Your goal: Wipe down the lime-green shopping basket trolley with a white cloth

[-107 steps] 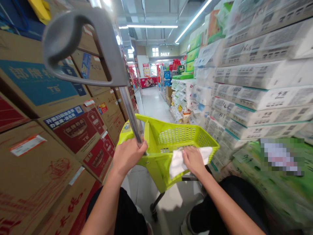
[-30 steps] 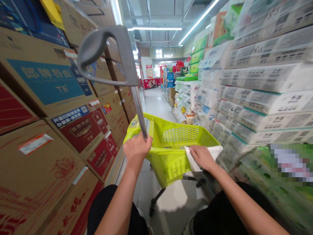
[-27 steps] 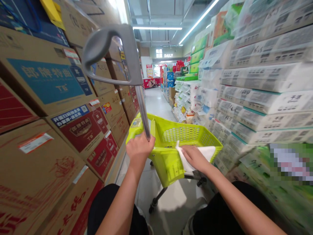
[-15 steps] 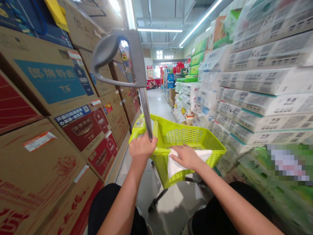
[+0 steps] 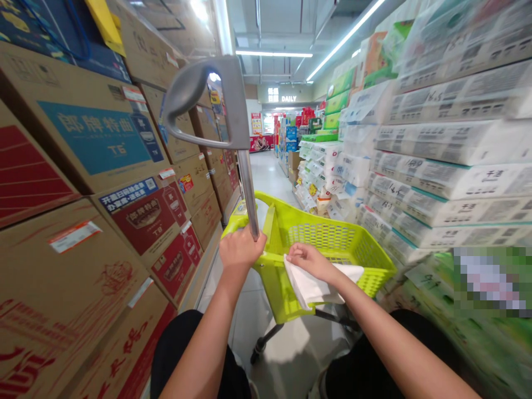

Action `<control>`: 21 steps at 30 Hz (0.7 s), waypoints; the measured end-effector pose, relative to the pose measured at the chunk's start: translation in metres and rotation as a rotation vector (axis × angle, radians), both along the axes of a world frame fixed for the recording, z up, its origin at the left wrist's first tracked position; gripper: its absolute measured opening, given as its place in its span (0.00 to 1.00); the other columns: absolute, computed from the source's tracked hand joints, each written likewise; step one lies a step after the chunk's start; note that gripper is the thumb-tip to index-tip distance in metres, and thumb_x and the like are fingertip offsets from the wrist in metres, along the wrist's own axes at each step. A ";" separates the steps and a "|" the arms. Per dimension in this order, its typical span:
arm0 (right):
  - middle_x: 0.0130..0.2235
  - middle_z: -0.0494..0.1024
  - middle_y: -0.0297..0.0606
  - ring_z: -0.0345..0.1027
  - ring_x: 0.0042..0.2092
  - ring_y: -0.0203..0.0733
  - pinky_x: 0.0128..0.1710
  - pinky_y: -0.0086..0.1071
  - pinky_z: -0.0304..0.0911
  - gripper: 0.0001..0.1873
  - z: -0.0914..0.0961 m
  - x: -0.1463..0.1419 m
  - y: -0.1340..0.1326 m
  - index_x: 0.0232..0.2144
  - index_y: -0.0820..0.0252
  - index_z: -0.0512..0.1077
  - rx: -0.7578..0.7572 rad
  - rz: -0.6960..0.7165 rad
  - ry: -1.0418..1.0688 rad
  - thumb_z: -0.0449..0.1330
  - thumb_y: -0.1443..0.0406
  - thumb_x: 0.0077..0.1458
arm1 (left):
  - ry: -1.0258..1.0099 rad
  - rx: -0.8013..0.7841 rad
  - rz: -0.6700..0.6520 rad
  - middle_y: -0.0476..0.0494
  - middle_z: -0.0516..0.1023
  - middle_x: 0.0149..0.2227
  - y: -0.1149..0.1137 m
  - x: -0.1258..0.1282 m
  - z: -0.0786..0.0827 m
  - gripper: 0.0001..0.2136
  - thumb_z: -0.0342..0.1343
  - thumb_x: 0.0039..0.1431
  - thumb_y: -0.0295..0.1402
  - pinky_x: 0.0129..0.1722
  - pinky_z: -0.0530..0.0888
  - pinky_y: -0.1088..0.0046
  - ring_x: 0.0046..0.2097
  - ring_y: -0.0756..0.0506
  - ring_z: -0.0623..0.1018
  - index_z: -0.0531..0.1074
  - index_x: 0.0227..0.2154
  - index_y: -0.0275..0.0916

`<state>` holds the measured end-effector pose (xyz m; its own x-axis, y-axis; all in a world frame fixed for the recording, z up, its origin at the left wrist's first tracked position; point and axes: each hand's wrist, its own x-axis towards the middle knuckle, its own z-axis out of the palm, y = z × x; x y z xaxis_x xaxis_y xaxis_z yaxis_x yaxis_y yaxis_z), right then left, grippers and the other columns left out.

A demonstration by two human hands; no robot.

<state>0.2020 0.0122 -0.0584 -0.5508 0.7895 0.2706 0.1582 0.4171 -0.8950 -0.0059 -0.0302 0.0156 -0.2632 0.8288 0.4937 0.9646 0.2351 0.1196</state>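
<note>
From my remote seat, I have the left hand [image 5: 241, 247] at 7 o'clock of the view, fingers wrapped around the metal pole [image 5: 249, 191] beneath a grey handle [image 5: 238, 105]; at 5 o'clock the right hand [image 5: 312, 262], fingers curled narrow, holds a white cloth [image 5: 308, 285] draped over the near rim of a lime-green cart basket [image 5: 286, 302]. Printed cartons [image 5: 112, 133] rise at 9 o'clock, white wrapped packs [image 5: 428, 141] at 3 o'clock, along a supermarket aisle.

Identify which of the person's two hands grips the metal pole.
The left hand: it is closed around the metal pole, while the right hand touches the white cloth on the yellow-green basket.
</note>
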 end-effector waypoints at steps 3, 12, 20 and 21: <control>0.40 0.79 0.39 0.71 0.43 0.42 0.46 0.34 0.64 0.17 -0.002 -0.001 -0.008 0.41 0.59 0.74 0.124 -0.054 -0.005 0.59 0.52 0.59 | 0.008 -0.001 0.004 0.36 0.81 0.33 0.001 0.000 -0.001 0.21 0.43 0.62 0.46 0.40 0.70 0.66 0.40 0.38 0.80 0.80 0.35 0.41; 0.32 0.79 0.34 0.71 0.34 0.42 0.36 0.32 0.61 0.26 0.010 -0.021 -0.006 0.38 0.56 0.76 0.062 -0.349 -0.353 0.56 0.41 0.56 | 0.040 0.035 -0.029 0.38 0.81 0.32 0.004 -0.001 -0.002 0.22 0.41 0.63 0.45 0.37 0.70 0.67 0.38 0.39 0.80 0.80 0.33 0.41; 0.35 0.79 0.39 0.71 0.38 0.45 0.37 0.32 0.56 0.33 0.002 -0.002 -0.025 0.33 0.56 0.75 0.307 -0.317 -0.478 0.37 0.45 0.67 | 0.054 0.009 -0.031 0.38 0.81 0.33 0.005 -0.004 -0.001 0.23 0.40 0.63 0.46 0.37 0.70 0.68 0.39 0.40 0.80 0.79 0.34 0.41; 0.35 0.79 0.41 0.71 0.38 0.46 0.36 0.33 0.55 0.32 -0.004 0.004 -0.030 0.34 0.57 0.74 0.384 -0.378 -0.570 0.38 0.46 0.67 | 0.057 0.010 -0.029 0.38 0.81 0.33 0.005 -0.005 -0.001 0.23 0.40 0.63 0.46 0.37 0.70 0.68 0.39 0.39 0.80 0.79 0.34 0.41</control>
